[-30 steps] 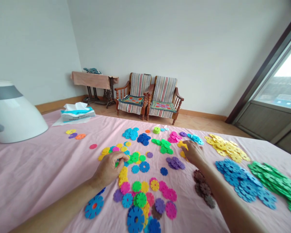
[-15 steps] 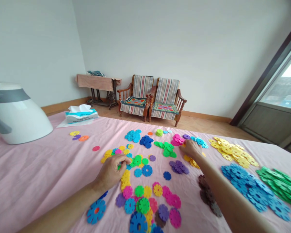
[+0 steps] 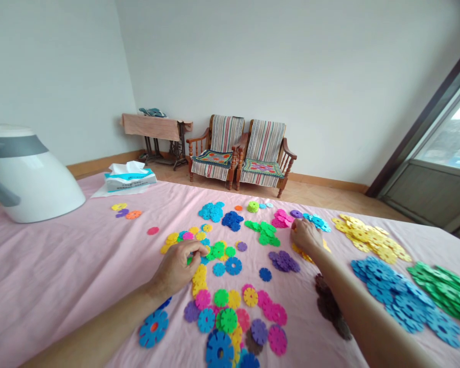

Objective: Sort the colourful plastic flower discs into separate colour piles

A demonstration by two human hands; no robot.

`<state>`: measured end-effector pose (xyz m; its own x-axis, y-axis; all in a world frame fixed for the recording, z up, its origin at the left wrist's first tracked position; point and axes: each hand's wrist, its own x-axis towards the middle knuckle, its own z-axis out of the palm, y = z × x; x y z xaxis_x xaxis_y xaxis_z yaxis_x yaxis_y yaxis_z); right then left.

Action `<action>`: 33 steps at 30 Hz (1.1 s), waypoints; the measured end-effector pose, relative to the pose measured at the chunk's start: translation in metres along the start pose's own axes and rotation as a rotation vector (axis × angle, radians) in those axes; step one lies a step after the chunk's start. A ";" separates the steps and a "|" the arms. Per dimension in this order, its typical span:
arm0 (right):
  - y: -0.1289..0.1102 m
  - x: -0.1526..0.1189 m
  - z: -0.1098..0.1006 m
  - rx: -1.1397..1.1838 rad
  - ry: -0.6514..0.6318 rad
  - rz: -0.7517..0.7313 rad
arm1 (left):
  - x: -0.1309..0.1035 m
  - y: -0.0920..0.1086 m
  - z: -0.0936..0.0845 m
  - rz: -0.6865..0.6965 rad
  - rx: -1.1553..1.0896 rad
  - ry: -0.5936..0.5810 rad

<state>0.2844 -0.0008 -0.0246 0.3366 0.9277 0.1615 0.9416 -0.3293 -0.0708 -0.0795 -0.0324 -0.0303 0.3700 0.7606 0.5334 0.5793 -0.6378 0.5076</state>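
Plastic notched discs in many colours lie over the pink tablecloth [image 3: 111, 260]. My left hand [image 3: 180, 263] is closed in a pinch beside a mixed cluster with green discs [image 3: 216, 250] and yellow discs [image 3: 199, 278]; what its fingertips hold, if anything, is hidden. Over an orange-yellow pile [image 3: 302, 253] hovers or rests my right hand [image 3: 307, 236], its fingers bent down and drawn together, their tips mostly out of sight. Close to that hand lie pink discs [image 3: 282, 219], light blue discs [image 3: 317, 222] and a purple pile [image 3: 284, 261].
A white and grey jug [image 3: 34, 179] stands at the left, with a tissue pack [image 3: 130, 179] behind it. Larger yellow [image 3: 370, 237], blue [image 3: 396, 291] and green discs [image 3: 442, 289] are heaped at the right. Brown discs [image 3: 329, 306] lie beneath my right forearm.
My right hand has shifted slightly right, from beside the pink discs toward the orange-yellow pile. My left hand keeps its pinch in nearly the same place. The whole view has moved slightly.
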 end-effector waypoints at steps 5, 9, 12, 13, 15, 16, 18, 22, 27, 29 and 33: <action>0.003 -0.009 -0.007 0.022 0.005 0.000 | -0.001 0.001 -0.001 0.008 0.007 -0.004; -0.008 -0.025 -0.023 0.063 0.040 -0.049 | 0.000 0.003 -0.001 0.010 0.005 0.005; -0.030 -0.051 -0.039 0.144 -0.001 -0.205 | 0.000 0.003 -0.001 0.006 0.010 0.001; -0.039 -0.062 -0.044 0.183 -0.049 -0.282 | 0.000 0.003 -0.001 0.005 0.011 -0.001; -0.054 -0.088 -0.053 0.271 -0.178 -0.455 | 0.000 0.002 0.000 0.003 0.016 -0.002; -0.060 -0.101 -0.056 0.343 -0.258 -0.568 | 0.000 0.002 0.000 0.002 0.019 -0.003; -0.068 -0.124 -0.062 0.424 -0.329 -0.694 | 0.000 0.001 0.000 0.002 0.023 -0.006; -0.074 -0.149 -0.067 0.419 -0.382 -0.718 | 0.000 0.002 0.000 0.005 0.025 -0.007; -0.077 -0.150 -0.069 0.427 -0.419 -0.679 | 0.000 0.002 0.000 -0.008 0.017 -0.015; -0.078 -0.150 -0.070 0.428 -0.430 -0.674 | 0.000 0.001 0.000 -0.012 0.021 -0.014; -0.079 -0.149 -0.071 0.428 -0.459 -0.670 | 0.001 -0.001 0.001 -0.011 0.023 -0.024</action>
<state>0.1604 -0.1255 0.0266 -0.4024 0.9100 -0.1000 0.8223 0.3113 -0.4763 -0.0794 -0.0312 -0.0308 0.3805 0.7704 0.5115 0.6001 -0.6266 0.4973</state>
